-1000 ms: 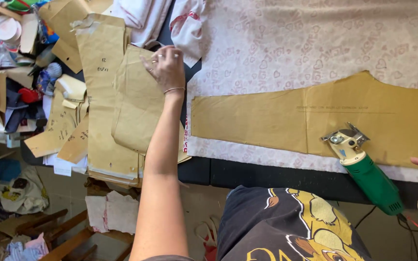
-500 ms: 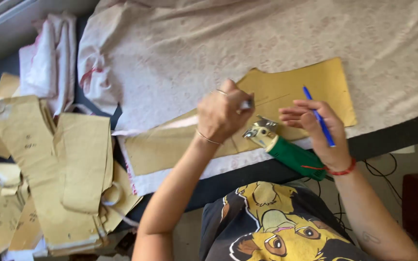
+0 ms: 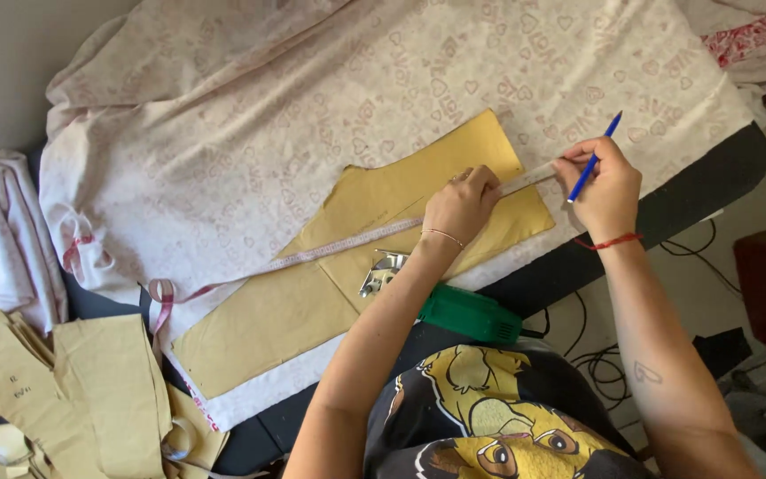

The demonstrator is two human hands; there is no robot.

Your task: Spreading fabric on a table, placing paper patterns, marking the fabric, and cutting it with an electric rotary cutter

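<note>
Both hands have shifted up onto the tan paper pattern [image 3: 401, 200] lying on the printed fabric [image 3: 312, 106]. Left hand [image 3: 461, 206] presses the measuring tape [image 3: 347, 247] down flat; right hand [image 3: 607, 184] grips a blue pen [image 3: 593, 160] at the tape's end. Green cutter [image 3: 454, 306] sits nearby.

hands: 2, left hand [image 3: 461, 206] and right hand [image 3: 606, 188] | blue pen [image 3: 594, 156]: 1 | measuring tape [image 3: 347, 247]: 1 | brown paper pattern piece [image 3: 361, 257] on printed fabric [image 3: 250, 133]: 1 | green electric cutter [image 3: 454, 306]: 1 | pattern stack [image 3: 55, 390] at 8 o'clock: several, uncountable
</note>
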